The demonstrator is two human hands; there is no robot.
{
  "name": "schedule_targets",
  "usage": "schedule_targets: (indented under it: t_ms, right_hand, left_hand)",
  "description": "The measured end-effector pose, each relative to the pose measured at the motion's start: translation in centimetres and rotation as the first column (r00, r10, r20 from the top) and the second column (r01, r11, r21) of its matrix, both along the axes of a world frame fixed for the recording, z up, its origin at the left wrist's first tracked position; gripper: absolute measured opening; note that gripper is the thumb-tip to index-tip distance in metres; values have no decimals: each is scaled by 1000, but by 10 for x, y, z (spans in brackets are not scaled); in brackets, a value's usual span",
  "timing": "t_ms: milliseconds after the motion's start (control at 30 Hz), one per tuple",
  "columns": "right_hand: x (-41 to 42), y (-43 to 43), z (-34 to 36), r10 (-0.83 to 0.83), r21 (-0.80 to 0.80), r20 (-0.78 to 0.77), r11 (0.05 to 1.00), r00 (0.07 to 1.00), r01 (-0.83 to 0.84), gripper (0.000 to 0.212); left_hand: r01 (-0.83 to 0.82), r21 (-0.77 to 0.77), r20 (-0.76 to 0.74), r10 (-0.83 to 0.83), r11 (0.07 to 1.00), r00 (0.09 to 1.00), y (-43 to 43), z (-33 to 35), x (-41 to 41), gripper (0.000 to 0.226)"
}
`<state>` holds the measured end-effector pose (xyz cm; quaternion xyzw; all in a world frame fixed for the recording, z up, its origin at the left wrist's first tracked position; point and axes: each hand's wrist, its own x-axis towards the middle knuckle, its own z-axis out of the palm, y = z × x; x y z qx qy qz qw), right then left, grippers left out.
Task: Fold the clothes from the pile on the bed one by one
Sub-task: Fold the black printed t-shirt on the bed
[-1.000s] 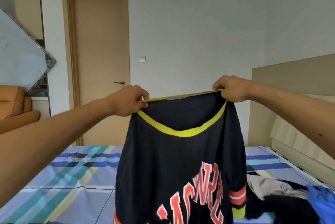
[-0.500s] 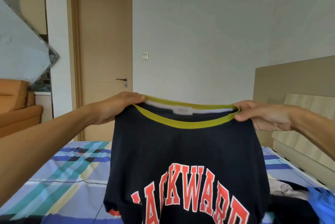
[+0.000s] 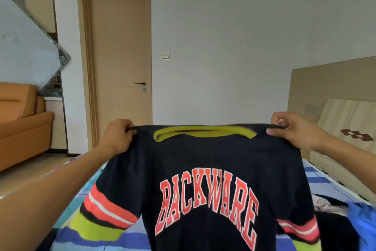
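Observation:
A black T-shirt point(image 3: 203, 157) with a yellow collar, red lettering and red and yellow sleeve stripes hangs spread out in front of me above the bed point(image 3: 85, 193). My left hand point(image 3: 119, 136) pinches its left shoulder seam. At the right shoulder seam my right hand point(image 3: 293, 129) pinches the fabric. The shirt's front faces me and both sleeves hang down. The pile of clothes point(image 3: 345, 216), dark, white and blue pieces, lies on the bed at the lower right, partly hidden by the shirt.
The bed has a striped blue, teal and yellow sheet. A wooden headboard point(image 3: 333, 88) with a pillow point(image 3: 350, 120) stands at the right. An orange sofa point(image 3: 22, 122) is at the left, a closed door point(image 3: 120, 57) straight ahead.
My hands have moved from the collar out to the shoulder seams. The shirt now hangs wider and flatter, with both sleeves showing, and has dropped lower in view.

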<state>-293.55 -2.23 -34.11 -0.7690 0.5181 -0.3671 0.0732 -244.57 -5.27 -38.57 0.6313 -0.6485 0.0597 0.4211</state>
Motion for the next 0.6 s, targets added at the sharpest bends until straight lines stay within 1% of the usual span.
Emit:
schedule_targets:
  t_ms: [67,100,133,200,300,367,433,467,533,600]
  right_hand:
    - [-6,-7,-17,-87,21,-224,995,971,94,30]
    - [-8,-8,-21,-122,13,-299,991,946,132,29]
    - [-10,-9,-18,-156,-16,-322,987,934,159,27]
    - [-11,-8,6,-221,-111,-261,974,939,199,25]
    - [-12,-2,78,-335,-330,-156,904,929,271,22]
    - [-14,7,137,-430,-482,-109,812,896,331,20]
    - [-13,24,191,-506,-596,-29,701,862,391,15]
    - [-12,34,216,-522,-645,23,644,853,411,15]
    - [-13,54,255,-503,-724,128,541,854,428,14]
    - [-20,68,278,-496,-779,183,454,849,433,11]
  left_hand:
    - [-30,59,-184,40,998,982,0,-17,-2,21]
    - [-18,73,-225,34,997,974,-1,-17,-4,22]
    - [-6,55,-224,18,998,974,-2,-11,-5,23]
    - [2,-46,-126,-7,999,992,-2,21,-7,23]
    - [-39,-241,80,60,970,995,1,103,-5,21]
    - [-64,-384,166,137,921,977,9,171,-5,20]
    - [-84,-498,211,214,863,954,25,232,-10,20]
    - [-99,-544,227,260,833,939,34,259,-12,20]
    - [-117,-632,253,346,766,904,55,300,-16,20]
    - [-93,-734,271,416,672,868,74,329,-16,19]
